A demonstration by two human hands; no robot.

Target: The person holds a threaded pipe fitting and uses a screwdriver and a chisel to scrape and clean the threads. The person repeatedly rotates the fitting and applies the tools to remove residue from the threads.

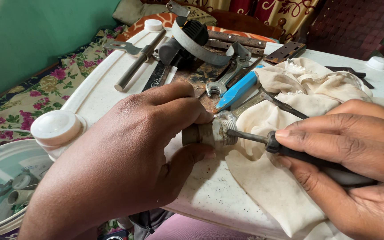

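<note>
My left hand (125, 160) grips a short grey threaded pipe fitting (214, 131) over the white table (210, 195), thumb below and fingers on top. My right hand (356, 164) holds a black-handled screwdriver (298, 153) whose metal shaft points left, its tip inside the fitting's threaded open end. A cream cloth (290, 106) lies under and behind the right hand.
Tools lie at the table's far side: a blue-handled tool (236, 91), an open-ended spanner (223, 82), a metal rod (136, 64), a curved metal band (201, 46), a rusty hinge (285, 51). A white bucket (5, 186) with small parts stands at lower left beside floral fabric (32, 98).
</note>
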